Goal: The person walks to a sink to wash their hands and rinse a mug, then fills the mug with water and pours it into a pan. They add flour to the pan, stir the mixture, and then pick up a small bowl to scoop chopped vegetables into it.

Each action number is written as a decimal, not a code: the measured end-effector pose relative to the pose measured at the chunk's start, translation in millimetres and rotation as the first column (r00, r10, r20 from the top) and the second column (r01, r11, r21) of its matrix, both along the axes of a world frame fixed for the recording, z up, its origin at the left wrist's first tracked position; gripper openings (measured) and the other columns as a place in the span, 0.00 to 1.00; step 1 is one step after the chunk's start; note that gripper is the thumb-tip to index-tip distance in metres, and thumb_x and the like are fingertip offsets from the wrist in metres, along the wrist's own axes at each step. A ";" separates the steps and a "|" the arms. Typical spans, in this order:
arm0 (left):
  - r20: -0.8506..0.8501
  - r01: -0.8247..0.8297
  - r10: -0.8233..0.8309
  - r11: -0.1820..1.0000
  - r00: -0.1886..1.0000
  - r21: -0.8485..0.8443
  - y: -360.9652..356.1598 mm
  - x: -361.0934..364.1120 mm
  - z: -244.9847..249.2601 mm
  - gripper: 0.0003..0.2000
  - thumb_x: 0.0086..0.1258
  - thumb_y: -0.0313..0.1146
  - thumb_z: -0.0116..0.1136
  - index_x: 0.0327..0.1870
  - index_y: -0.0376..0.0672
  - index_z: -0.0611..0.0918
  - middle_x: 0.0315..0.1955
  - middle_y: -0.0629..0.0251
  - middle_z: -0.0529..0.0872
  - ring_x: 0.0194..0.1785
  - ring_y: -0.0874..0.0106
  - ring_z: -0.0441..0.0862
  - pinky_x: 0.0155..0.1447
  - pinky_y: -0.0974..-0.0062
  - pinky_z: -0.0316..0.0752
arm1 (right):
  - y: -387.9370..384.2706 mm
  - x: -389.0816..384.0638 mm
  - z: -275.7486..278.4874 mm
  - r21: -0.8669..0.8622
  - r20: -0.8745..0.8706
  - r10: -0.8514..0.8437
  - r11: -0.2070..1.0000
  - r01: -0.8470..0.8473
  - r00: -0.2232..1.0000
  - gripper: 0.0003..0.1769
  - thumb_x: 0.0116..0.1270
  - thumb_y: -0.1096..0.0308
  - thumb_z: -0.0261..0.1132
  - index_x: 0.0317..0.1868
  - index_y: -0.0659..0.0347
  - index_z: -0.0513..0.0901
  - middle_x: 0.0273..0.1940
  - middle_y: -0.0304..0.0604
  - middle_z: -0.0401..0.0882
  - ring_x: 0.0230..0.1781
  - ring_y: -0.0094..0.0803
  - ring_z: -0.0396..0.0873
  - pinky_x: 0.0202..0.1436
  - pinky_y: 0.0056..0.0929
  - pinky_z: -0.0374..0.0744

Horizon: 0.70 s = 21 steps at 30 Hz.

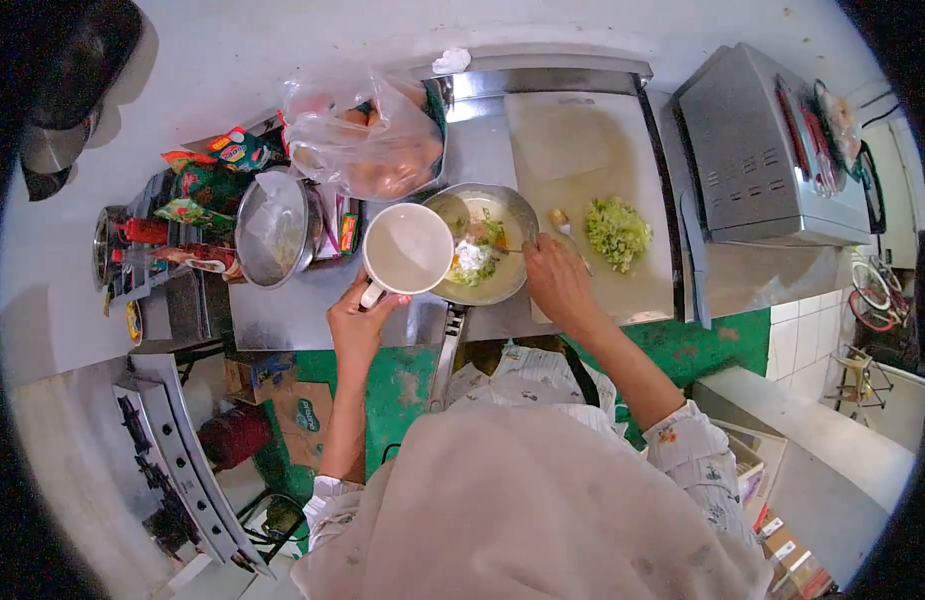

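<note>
My left hand [360, 325] is closed on the handle of a white mug [409, 250], which is tilted so that its pale inside shows. The mug is beside a metal pan [527, 215] and overlaps its left rim. Inside the pan is a pale mixture with chopped greens, some orange and a mound of white powder [472, 256]. At the pan's right rim my right hand [560, 285] grips a thin metal utensil [504, 249] that reaches into the mixture; whether it is a spoon or a fork is hidden.
Chopped greens [617, 234] lie on a white cutting board [582, 130], with a knife [694, 260] to its right. A grey microwave-like box [752, 150] stands at right. Leftward are a bag of eggs [367, 140], a steel bowl [247, 235] and packets [204, 185]. The pan's handle [447, 355] overhangs the edge.
</note>
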<state>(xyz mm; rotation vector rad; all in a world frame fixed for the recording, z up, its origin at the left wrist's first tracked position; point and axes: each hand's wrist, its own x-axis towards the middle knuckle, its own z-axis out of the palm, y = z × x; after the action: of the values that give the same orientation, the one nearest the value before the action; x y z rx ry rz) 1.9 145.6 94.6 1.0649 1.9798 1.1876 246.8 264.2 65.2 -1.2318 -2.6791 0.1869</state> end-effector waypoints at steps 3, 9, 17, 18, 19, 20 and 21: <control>0.028 0.005 -0.006 1.000 1.000 0.022 -0.2 -1.3 -6.9 0.20 0.48 0.24 0.68 0.45 0.33 0.79 0.33 0.67 0.83 0.37 0.80 0.78 0.42 0.81 0.73 | 1.6 0.2 -0.3 -0.023 0.004 -0.005 1.000 0.005 1.000 0.10 0.55 0.70 0.54 0.38 0.62 0.74 0.35 0.48 0.74 0.36 0.39 0.76 0.32 0.36 0.77; 0.142 -0.040 0.046 0.998 0.989 -0.043 7.5 11.6 10.1 0.16 0.49 0.23 0.67 0.42 0.34 0.81 0.33 0.67 0.84 0.36 0.80 0.78 0.42 0.81 0.74 | 3.3 -1.5 2.8 -0.151 -0.005 -0.042 0.988 0.041 0.999 0.12 0.51 0.77 0.55 0.39 0.66 0.75 0.37 0.51 0.73 0.39 0.44 0.76 0.39 0.39 0.76; 0.344 -0.108 0.104 0.994 0.933 -0.008 4.2 6.3 13.4 0.13 0.53 0.20 0.64 0.41 0.33 0.80 0.31 0.66 0.84 0.34 0.81 0.78 0.41 0.84 0.73 | 4.9 -1.7 7.1 -0.156 -0.085 -0.032 0.988 0.018 0.996 0.12 0.52 0.76 0.55 0.40 0.64 0.74 0.35 0.51 0.73 0.37 0.45 0.76 0.37 0.40 0.76; 0.380 -0.138 0.120 0.990 0.917 0.021 1.6 4.3 12.0 0.12 0.53 0.21 0.64 0.39 0.33 0.81 0.30 0.66 0.84 0.33 0.81 0.78 0.41 0.83 0.73 | 4.2 -2.5 2.4 -0.107 -0.140 0.014 0.994 -0.029 0.990 0.12 0.53 0.76 0.54 0.40 0.64 0.74 0.35 0.51 0.73 0.37 0.45 0.76 0.37 0.41 0.76; 0.415 -0.169 0.134 0.984 0.900 0.049 -0.8 2.8 11.7 0.10 0.53 0.21 0.64 0.37 0.34 0.81 0.29 0.66 0.84 0.32 0.81 0.78 0.41 0.83 0.73 | 3.3 -6.3 -4.0 -0.106 -0.139 0.021 0.994 -0.036 0.990 0.12 0.53 0.76 0.54 0.40 0.64 0.74 0.35 0.51 0.73 0.37 0.45 0.76 0.37 0.41 0.76; 0.416 -0.178 0.141 0.983 0.898 0.051 -3.4 1.6 12.7 0.10 0.53 0.21 0.64 0.37 0.34 0.81 0.29 0.66 0.84 0.32 0.81 0.78 0.41 0.83 0.73 | 1.9 -12.9 -11.9 -0.079 -0.147 0.106 0.990 -0.118 0.983 0.12 0.54 0.76 0.54 0.41 0.63 0.74 0.34 0.50 0.73 0.37 0.45 0.76 0.37 0.40 0.76; 0.405 -0.198 0.154 0.978 0.901 0.069 -5.9 0.7 16.1 0.09 0.53 0.21 0.64 0.36 0.34 0.81 0.29 0.66 0.84 0.32 0.81 0.78 0.42 0.83 0.73 | 0.5 -19.7 -17.1 -0.052 -0.152 0.190 0.978 -0.200 0.970 0.12 0.55 0.75 0.54 0.41 0.63 0.73 0.34 0.50 0.73 0.38 0.45 0.76 0.37 0.40 0.76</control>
<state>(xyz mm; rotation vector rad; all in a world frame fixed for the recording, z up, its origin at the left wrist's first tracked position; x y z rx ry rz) 2.5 139.6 110.6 0.6335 1.7298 1.4914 227.0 264.7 48.1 -0.9295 -2.6806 0.3825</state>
